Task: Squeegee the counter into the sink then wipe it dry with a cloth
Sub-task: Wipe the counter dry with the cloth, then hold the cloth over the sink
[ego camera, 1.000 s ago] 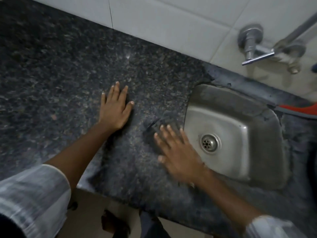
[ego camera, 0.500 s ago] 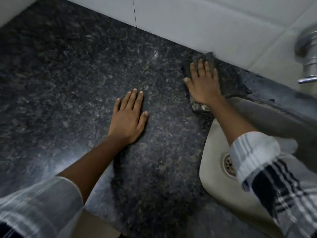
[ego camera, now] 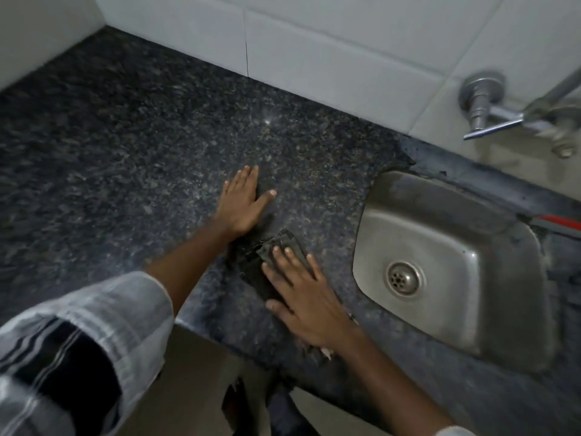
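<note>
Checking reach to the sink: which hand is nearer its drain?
Right. The right hand presses the cloth just left of the sink and its drain; the left hand lies flat farther left.

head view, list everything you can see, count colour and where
counter: one, dark speckled stone, fills the left and middle
sink: one, steel, set into the counter at right
drain: one, steel, in the sink floor
tap: one, chrome, on the wall above the sink
wall tiles: several, white, behind the counter
red item: one, far right edge past the sink, too little showing to name
cloth: one, dark, flat on the counter near its front edge, left of the sink
left hand: flat on the counter, empty
right hand: pressed flat on the cloth
sleeves: two, white with dark stripes
</note>
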